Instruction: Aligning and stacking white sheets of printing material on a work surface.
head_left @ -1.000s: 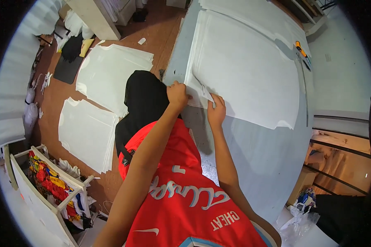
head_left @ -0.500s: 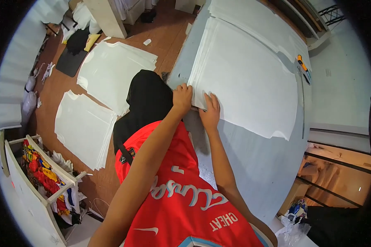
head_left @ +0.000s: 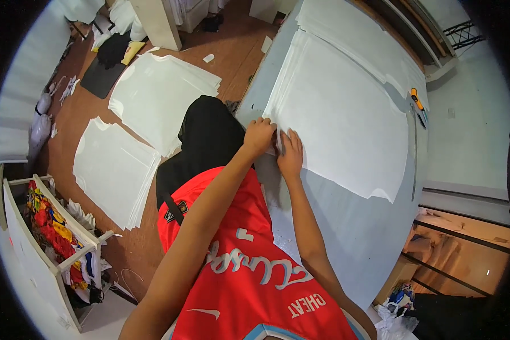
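A stack of white shirt-shaped sheets [head_left: 340, 113] lies on the pale grey-blue table in front of me. At its near left corner my left hand [head_left: 259, 137] is closed, its curled fingers gripping the edge of the sheets. Beside it, my right hand [head_left: 290, 156] rests on the same corner with fingers stretched over the top sheet and the thumb at the edge. The corner between the two hands is lifted a little. How many layers the left hand holds is hidden by its fingers.
Another white stack [head_left: 360, 42] lies farther back on the table [head_left: 345, 238]. An orange-and-black cutter [head_left: 417, 99] lies at its right side, near a long thin ruler [head_left: 415, 153]. White stacks [head_left: 158, 96] spread over the brown floor at left; a rack of colourful cloth [head_left: 56, 232] stands below them.
My left hand has shifted slightly right toward my right hand, and the sheet corner between them now bends up. The view has also shifted a little.
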Demonstrator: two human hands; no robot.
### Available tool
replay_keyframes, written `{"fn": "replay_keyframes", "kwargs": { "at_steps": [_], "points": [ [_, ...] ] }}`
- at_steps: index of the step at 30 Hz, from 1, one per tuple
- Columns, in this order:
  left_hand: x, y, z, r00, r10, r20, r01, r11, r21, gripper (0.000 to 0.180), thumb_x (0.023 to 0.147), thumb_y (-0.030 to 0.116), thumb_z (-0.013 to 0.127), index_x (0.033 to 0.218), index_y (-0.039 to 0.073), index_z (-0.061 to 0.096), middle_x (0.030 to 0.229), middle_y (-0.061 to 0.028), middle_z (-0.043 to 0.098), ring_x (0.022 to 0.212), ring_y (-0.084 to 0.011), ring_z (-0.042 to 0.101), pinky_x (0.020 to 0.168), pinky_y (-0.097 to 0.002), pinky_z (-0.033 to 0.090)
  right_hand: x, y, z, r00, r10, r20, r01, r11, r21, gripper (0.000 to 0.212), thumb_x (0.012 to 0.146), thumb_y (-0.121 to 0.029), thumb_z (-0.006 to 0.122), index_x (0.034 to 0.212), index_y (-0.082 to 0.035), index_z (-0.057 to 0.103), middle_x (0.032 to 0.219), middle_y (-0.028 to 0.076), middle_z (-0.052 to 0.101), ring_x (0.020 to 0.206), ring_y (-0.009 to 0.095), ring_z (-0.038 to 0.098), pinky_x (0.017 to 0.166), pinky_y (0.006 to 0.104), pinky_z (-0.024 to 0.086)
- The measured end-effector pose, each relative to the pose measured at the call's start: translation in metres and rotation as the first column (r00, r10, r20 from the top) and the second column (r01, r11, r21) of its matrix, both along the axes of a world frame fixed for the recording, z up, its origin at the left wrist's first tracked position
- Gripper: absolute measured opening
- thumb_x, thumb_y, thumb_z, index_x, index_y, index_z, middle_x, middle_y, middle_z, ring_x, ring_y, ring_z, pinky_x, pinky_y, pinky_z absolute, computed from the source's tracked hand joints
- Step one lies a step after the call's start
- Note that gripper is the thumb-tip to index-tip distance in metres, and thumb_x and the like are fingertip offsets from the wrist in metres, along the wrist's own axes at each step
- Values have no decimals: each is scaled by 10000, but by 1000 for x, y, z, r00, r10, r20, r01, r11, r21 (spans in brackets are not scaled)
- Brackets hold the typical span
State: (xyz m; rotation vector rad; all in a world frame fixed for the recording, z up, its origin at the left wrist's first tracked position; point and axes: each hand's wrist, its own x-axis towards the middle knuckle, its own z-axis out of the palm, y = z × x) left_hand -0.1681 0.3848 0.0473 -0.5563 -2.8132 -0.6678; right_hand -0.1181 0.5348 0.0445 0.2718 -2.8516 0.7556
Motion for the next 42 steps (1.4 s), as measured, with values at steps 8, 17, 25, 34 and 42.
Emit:
{"fn": "replay_keyframes", "kwargs": {
  "at_steps": [8, 17, 25, 34, 42],
  "points": [
    [4, 1, 1, 952, 251, 176, -255, 967, 1, 171, 755, 99, 615, 913, 43, 578, 913, -141, 602, 832, -336, 629, 658, -428, 535, 10, -7, -13, 988, -10, -155, 19, 998, 57, 547, 720, 78, 547, 1219, -131, 623, 1336, 105, 513, 1280, 300, 427, 1066, 426, 318],
    [4, 1, 22, 980, 129, 154, -151, 979, 138, 383, 718, 129, 703, 1064, 43, 563, 979, -120, 566, 935, -322, 591, 733, -415, 514, 4, 1, 18, 992, -123, 31, 127, 966, -223, 497, 691, 39, 544, 1153, -107, 654, 1165, 85, 629, 1127, 281, 548, 965, 353, 426],
    [-2, -5, 32, 984, -169, -54, 176, 970, 169, 272, 746, 65, 620, 1003, 142, 659, 986, -91, 530, 992, -290, 531, 815, -408, 459, 6, -2, 32, 995, -96, 17, 97, 991, -89, 435, 681, 35, 574, 1102, -45, 646, 1208, 109, 595, 1145, 293, 532, 959, 370, 433],
    [4, -4, 6, 989, -142, 31, 144, 984, -104, 274, 683, 117, 692, 954, 140, 659, 994, -91, 544, 1009, -275, 543, 783, -411, 478, 8, -8, 1, 993, -65, -99, 63, 998, -15, 433, 654, 63, 559, 1063, -47, 651, 1302, 90, 528, 1236, 297, 449, 1021, 431, 366],
    [5, -3, 21, 997, -77, 12, 75, 987, 143, 322, 725, 60, 657, 1026, 173, 661, 1014, -65, 545, 1004, -280, 535, 823, -423, 455, -8, 9, 24, 961, -169, 219, 198, 973, -115, 336, 685, -30, 655, 1013, -90, 688, 1027, 80, 655, 1052, 283, 575, 882, 337, 473]
  ]
}}
